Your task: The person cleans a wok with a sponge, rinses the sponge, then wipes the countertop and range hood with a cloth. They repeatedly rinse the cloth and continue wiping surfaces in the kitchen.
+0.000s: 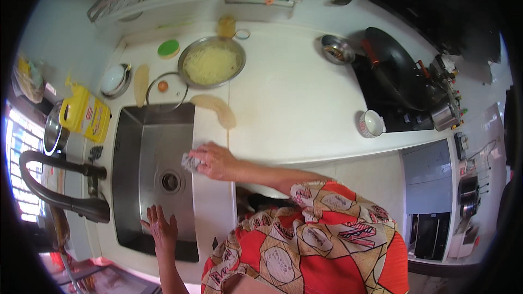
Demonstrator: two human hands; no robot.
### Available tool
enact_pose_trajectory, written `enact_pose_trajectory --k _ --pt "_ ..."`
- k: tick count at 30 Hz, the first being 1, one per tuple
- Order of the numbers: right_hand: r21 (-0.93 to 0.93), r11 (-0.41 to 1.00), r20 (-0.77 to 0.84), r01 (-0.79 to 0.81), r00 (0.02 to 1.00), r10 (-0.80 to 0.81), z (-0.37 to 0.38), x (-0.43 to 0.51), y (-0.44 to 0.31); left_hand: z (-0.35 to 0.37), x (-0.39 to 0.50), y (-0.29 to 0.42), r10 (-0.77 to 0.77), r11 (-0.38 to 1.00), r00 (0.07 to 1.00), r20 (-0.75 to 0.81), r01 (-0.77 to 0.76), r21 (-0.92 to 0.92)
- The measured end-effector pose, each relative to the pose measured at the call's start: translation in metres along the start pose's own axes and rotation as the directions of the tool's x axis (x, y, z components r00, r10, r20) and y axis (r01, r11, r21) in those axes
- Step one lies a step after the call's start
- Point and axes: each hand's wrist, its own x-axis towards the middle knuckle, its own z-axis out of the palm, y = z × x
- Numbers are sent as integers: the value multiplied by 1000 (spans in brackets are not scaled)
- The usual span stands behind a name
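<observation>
My right hand is closed around a crumpled grey cloth at the near rim of the stainless steel sink. Part of the cloth is hidden under the fingers. Lower in the picture, my left hand hovers over the sink basin, fingers spread and nothing in them. Its skin looks wet. Between the hands lies the round sink drain. A dark gooseneck faucet arches towards the basin from the far side.
A steel bowl of pale shreds, a glass lid and luffa-like pads sit beyond the sink's end. A yellow jug stands behind it. A wok rests on the cooktop, with a patterned cup near its edge.
</observation>
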Motion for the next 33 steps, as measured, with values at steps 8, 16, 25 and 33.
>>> enact_pose_trajectory --k 8,16,25,33 --pt "471 875 -106 -114 977 185 -71 -24 -3 19 19 19 15 980 996 -85 -32 -198" --pt "864 437 -60 -252 808 586 -135 -38 87 29 37 55 72 951 944 -321 -162 -264" --pt "565 794 32 -225 967 252 -155 -32 104 -23 107 218 324 623 851 -413 -521 -584" --pt "198 969 -118 147 985 -126 -180 -30 108 -11 152 316 215 604 938 -273 -347 -717"
